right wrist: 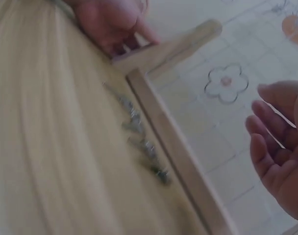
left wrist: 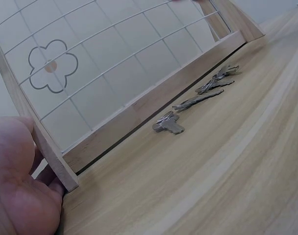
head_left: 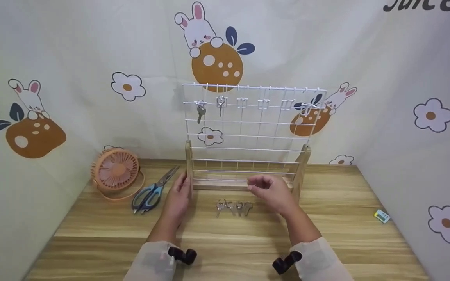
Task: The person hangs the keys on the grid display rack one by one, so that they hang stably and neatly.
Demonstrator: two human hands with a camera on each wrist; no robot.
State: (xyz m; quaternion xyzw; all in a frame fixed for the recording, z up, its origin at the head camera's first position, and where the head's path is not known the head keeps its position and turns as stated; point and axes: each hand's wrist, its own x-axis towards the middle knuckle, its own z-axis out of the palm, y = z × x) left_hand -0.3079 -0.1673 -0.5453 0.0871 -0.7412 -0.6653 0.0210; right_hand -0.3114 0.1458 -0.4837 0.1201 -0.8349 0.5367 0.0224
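Observation:
A white wire grid rack stands in a wooden base (head_left: 219,184). My left hand (head_left: 179,194) grips the base's left upright (left wrist: 38,129), with fingers curled behind its lower end. Beside the lower right part of the grid, my right hand (head_left: 274,193) hovers with loosely bent fingers and nothing between them. Several metal keys (head_left: 239,208) lie in a row on the table in front of the base. On the grid's hook row, one key (head_left: 201,114) hangs at the far left and a second key (head_left: 220,103) hangs beside it. White hooks (head_left: 263,104) continue to the right.
Left of the rack lie blue-handled scissors (head_left: 149,197), and an orange fan (head_left: 115,171) stands behind them. A small light-blue and yellow object (head_left: 382,216) sits near the table's right edge. A printed cloth (head_left: 150,128) hangs behind and at both sides.

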